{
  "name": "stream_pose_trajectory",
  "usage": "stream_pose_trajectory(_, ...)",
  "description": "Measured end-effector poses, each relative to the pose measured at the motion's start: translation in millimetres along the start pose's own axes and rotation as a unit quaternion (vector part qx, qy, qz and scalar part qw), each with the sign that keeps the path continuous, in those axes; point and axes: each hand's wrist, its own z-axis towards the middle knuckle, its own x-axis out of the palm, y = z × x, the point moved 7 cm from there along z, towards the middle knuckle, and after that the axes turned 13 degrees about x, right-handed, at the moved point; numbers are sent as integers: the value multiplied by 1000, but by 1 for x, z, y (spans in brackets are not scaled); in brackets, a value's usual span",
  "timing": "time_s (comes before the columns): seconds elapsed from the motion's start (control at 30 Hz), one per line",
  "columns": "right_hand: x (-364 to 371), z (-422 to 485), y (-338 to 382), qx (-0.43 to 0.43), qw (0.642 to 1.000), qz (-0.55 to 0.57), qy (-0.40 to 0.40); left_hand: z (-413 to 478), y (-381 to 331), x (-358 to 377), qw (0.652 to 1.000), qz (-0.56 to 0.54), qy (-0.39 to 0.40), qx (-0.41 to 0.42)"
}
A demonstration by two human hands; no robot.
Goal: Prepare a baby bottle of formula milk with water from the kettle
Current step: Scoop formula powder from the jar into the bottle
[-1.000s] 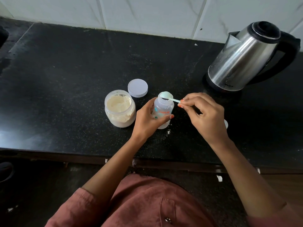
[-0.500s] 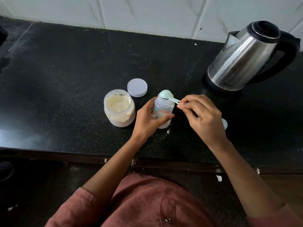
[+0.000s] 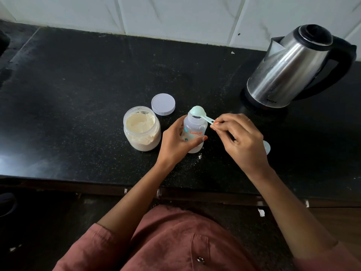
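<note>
Black counter (image 3: 78, 79), jar (image 3: 142, 130), lid (image 3: 163, 104), bottle (image 3: 195, 132), kettle (image 3: 289, 69)

Speckled black stone counter (image 3: 78, 79) beneath pale marbled wall tiles (image 3: 175, 14), dark floor (image 3: 39, 222) below its front edge.

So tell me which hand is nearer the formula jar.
Left. The left hand grips the bottle right beside the formula jar; the right hand is beyond the bottle.

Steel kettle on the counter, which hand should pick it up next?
Right hand: the steel kettle stands on its side, and the left hand is steadying the clear baby bottle.
</note>
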Motion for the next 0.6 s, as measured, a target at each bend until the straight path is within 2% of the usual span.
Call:
stream_pose_trajectory(0.5, -1, -5, 1, -7, 1000, -27, -12, -2, -2, 1, 1000, 4, 5, 5)
stream_pose_trajectory(0.6, 1, -5, 1, 2, 1000, -14, 8, -3, 0, 0, 1000, 3, 5, 0)
